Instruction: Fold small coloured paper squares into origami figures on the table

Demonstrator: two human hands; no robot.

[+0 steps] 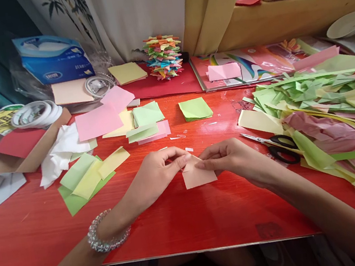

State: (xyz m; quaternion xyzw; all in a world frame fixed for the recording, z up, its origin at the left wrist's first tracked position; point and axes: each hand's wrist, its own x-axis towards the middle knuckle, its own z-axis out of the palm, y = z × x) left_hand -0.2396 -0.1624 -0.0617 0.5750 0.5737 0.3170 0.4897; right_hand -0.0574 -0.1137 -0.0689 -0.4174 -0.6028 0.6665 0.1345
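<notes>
A small pale peach piece of paper [200,177] is held between my two hands above the red table [192,221]. Its upper part narrows to a folded point, and its lower edge hangs toward me. My left hand [162,172] pinches the upper left side between thumb and fingers. On the upper right side, my right hand [227,158] grips the same paper, thumb in front. Beyond my hands lies a stack of green squares [195,109]. Black-handled scissors [279,142] rest to the right of my right hand.
Green and yellow sheets [88,179] lie left, below pink sheets [99,121]. Paper scraps [327,94] heap up at right. A folded-paper tower [165,58], tissue pack [52,58] and box with tape rolls [39,149] stand toward the back.
</notes>
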